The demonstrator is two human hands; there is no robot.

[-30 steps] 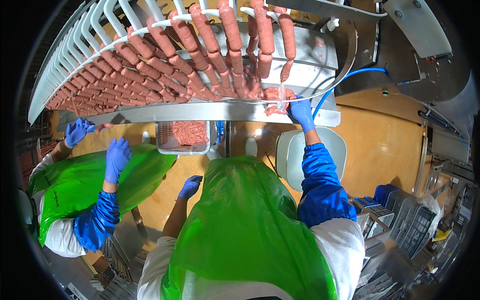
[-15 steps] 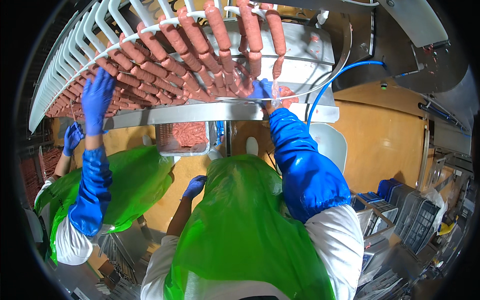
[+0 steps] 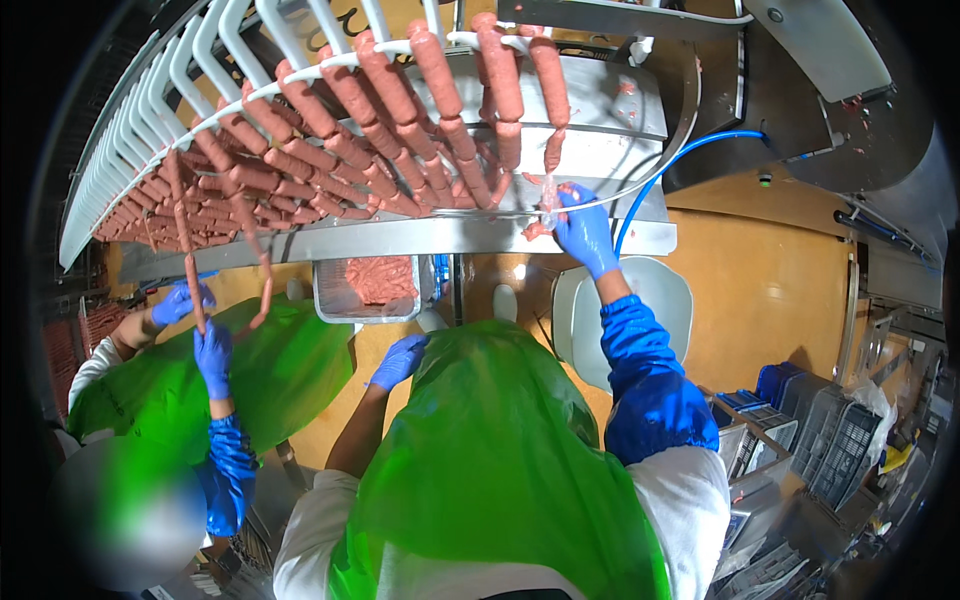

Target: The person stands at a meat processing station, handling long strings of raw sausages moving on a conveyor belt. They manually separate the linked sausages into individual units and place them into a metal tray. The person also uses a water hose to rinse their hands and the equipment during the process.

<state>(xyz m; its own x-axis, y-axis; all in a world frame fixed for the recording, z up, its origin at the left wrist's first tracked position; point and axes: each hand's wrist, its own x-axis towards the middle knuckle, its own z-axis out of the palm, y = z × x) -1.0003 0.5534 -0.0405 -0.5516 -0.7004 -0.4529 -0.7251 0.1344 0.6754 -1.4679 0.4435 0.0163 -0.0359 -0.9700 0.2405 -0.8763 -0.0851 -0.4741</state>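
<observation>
While sausages (image 3: 548,82) hang above, casing (image 3: 549,190) dangles left of the right-hand fingers (image 3: 573,212)

A head-worn fisheye looks down from above.

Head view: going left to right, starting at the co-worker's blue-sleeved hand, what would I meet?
Co-worker's blue-sleeved hand, wearer's left hand, pink meat lump, wearer's right hand, grey crate stack.

Sausage links (image 3: 435,75) hang from hooks (image 3: 331,26) ahead of you; a crate (image 3: 331,292) holding meat (image 3: 382,278) sits front-left, a tub (image 3: 652,325) front-right.
</observation>
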